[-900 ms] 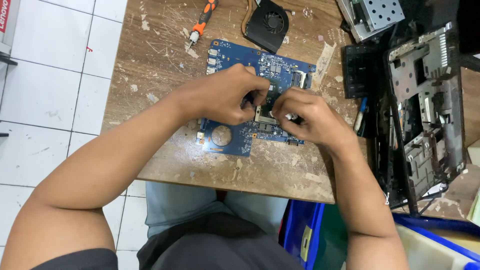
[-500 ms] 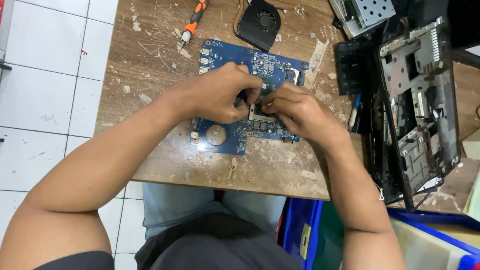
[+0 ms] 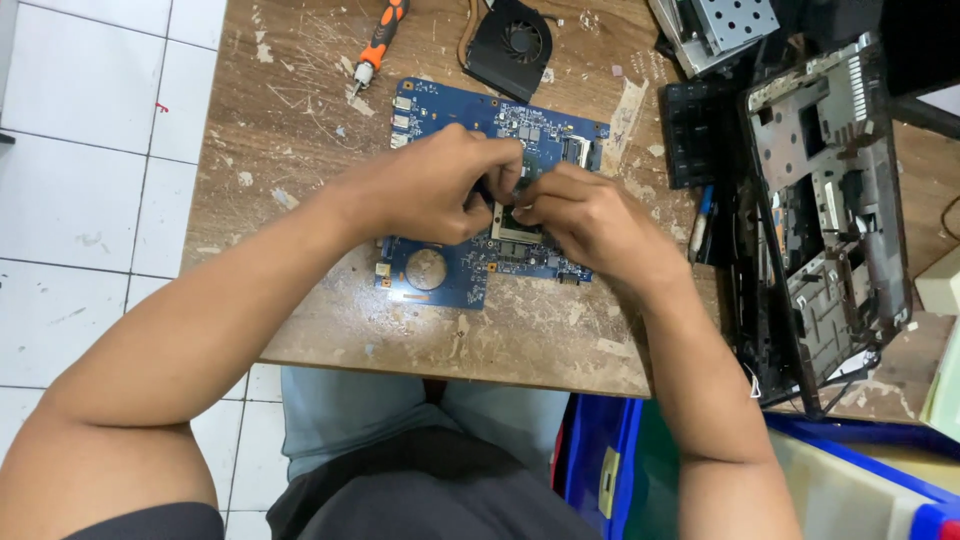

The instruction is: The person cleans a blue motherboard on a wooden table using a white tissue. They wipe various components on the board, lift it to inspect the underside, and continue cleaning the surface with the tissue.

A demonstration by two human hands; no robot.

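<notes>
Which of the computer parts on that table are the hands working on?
The blue circuit board; both hands meet over it, while the black fan lies apart, untouched.

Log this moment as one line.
left hand and right hand: fingers meet at socket | blue motherboard flat on wooden table | screwdriver, fan beyond

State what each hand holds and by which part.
Both the left hand and right hand pinch at the socket area in the middle of the blue rectangular circuit board; any small part held is hidden.
</notes>
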